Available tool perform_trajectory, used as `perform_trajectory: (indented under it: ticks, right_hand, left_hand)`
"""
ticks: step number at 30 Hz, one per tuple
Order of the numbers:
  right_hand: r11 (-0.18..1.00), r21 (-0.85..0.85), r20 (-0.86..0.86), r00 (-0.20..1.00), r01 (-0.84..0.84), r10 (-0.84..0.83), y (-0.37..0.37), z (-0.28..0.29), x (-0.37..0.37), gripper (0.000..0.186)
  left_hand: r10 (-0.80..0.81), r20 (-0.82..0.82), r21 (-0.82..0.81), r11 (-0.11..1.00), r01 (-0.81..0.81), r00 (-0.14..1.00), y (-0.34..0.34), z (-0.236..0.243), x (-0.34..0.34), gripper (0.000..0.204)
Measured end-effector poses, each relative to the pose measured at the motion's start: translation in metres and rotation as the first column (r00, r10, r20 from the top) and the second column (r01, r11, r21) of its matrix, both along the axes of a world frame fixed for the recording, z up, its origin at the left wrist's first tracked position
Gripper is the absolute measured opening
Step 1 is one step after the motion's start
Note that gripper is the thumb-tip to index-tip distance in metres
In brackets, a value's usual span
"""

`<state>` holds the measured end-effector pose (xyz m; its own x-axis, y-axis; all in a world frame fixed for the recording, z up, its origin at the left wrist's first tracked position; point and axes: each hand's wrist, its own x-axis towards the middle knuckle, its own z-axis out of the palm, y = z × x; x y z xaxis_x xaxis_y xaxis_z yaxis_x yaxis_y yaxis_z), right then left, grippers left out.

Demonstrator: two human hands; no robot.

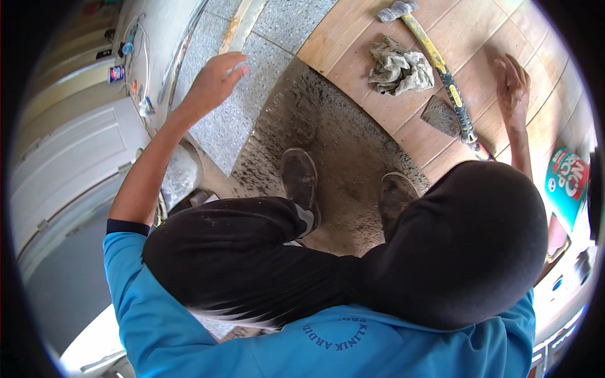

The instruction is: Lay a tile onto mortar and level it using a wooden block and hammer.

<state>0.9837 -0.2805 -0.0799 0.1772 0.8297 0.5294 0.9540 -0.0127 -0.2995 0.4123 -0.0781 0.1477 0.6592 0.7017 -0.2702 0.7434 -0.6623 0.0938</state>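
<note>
My left hand (215, 80) is at the near end of a long, narrow tan-and-white strip (242, 24) on the speckled grey tiles. Its thumb and fingertips are apart, with nothing seen between them. On the right, my right hand (515, 88) is over the wood-look tiles, its fingers loosely bent and nothing visible in it. Nearest to it lies a hammer (435, 57) with a yellow-and-black handle. Left of the hammer is a crumpled grey cloth (400, 68). A flat, dirty grey blade (441, 117) lies beside the handle's lower part.
Between my shoes is a bare, gritty patch of floor (340, 138), lower-looking than the wood-look tiles (353, 31). Speckled grey tiles (220, 132) border it on the left. A teal-and-red package (566, 189) stands at right. Cables (148, 69) run along the left wall.
</note>
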Motion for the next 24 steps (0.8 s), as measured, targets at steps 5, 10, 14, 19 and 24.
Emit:
perform_trajectory:
  ticks: [5, 10, 14, 19, 24]
  right_hand:
    - [0.992, 0.018, -0.102, 0.987, -0.122, 0.123, 0.003, 0.041, -0.057, 0.022]
    - [0.975, -0.138, -0.218, 0.966, -0.174, 0.141, -0.014, 0.059, -0.089, 0.026]
    - [0.948, -0.210, -0.212, 0.958, -0.238, 0.194, -0.025, 0.064, -0.098, 0.025]
    - [0.932, -0.256, -0.161, 0.962, -0.258, 0.222, -0.029, 0.067, -0.105, 0.023]
    - [0.939, -0.259, -0.217, 0.961, -0.225, 0.170, -0.027, 0.065, -0.114, 0.024]
  left_hand:
    - [0.090, -0.020, -0.008, 0.996, -0.091, 0.996, -0.052, -0.048, -0.010, 0.048]
    - [0.090, -0.053, 0.183, 0.980, -0.079, 0.995, -0.067, -0.138, 0.003, 0.061]
    - [0.140, -0.048, 0.288, 0.950, -0.120, 0.989, -0.069, -0.168, 0.009, 0.063]
    - [0.088, -0.037, 0.358, 0.931, -0.069, 0.995, -0.064, -0.175, 0.009, 0.060]
    - [0.089, -0.097, 0.412, 0.910, -0.042, 0.991, -0.062, -0.174, 0.007, 0.059]
